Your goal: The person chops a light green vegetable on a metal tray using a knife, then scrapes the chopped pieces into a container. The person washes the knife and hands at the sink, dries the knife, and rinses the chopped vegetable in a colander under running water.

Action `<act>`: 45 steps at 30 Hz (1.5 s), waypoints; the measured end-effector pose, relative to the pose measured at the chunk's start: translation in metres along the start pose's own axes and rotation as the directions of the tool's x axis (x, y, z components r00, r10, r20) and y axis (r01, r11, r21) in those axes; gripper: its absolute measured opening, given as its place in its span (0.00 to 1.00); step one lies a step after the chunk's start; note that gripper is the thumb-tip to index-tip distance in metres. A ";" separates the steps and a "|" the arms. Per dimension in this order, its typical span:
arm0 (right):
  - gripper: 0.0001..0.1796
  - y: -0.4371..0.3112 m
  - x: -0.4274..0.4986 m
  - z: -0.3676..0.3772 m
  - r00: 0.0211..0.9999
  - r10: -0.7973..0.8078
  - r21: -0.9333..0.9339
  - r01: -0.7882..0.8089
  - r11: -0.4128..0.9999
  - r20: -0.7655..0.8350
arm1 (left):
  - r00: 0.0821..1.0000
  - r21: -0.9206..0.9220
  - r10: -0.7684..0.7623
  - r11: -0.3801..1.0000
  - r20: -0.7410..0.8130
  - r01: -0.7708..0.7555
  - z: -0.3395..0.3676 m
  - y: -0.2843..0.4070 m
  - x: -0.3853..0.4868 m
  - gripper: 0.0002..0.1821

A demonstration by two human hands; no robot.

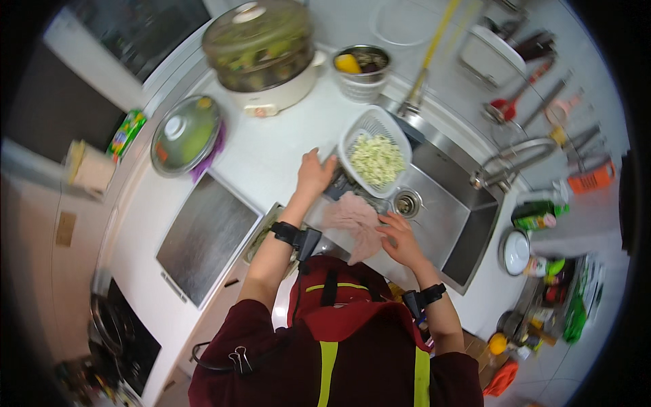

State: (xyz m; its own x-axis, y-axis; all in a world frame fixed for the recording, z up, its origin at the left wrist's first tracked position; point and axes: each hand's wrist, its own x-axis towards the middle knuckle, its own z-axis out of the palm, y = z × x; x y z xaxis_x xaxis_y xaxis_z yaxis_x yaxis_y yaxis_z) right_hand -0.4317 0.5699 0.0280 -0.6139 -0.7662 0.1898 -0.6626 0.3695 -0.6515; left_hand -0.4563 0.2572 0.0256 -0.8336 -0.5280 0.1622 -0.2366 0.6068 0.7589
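Note:
My left hand (313,175) is over the counter just left of the white plastic colander (347,135), fingers apart, with no object seen in its grasp. The colander holds shredded pale green vegetable (378,160) and stands at the left part of the steel sink (447,213). A pink cloth (353,219) lies at the sink's near left edge, draped towards my apron. At the cloth's right side is my right hand (399,236), fingers spread; whether its fingertips touch the cloth is unclear. Past the colander's near end, the sink drain (407,203) shows.
A steel cutting board (211,239) lies on the counter at left. Behind it sits a lidded glass-topped pan (185,137). An electric steamer (264,56) and a steel bowl on a white basket (362,76) stand at the back. The faucet (508,168) rises beyond the sink.

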 end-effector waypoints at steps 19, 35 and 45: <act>0.17 0.133 -0.197 -0.183 0.708 0.498 0.226 -0.449 0.865 -0.500 | 0.914 -0.279 -0.230 0.902 0.333 0.329 0.026 0.079 -0.023 0.16; 0.14 0.396 -0.078 -0.279 0.668 0.500 -0.496 -0.745 0.447 -0.552 | 0.471 -0.018 -0.512 0.663 0.718 0.748 0.296 0.054 -0.166 0.29; 0.31 0.385 -0.079 -0.273 0.359 0.801 0.293 -0.794 0.532 -0.479 | 0.835 -0.017 0.215 0.971 0.506 -0.240 0.109 0.104 -0.128 0.30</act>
State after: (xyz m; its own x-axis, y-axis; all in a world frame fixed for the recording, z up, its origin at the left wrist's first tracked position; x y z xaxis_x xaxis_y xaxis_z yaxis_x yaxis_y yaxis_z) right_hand -0.7558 0.9160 -0.0377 -0.9568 0.2722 -0.1019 0.2611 0.6510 -0.7128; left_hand -0.4287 0.4526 0.0145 -0.9997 -0.0100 -0.0203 -0.0214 0.7055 0.7084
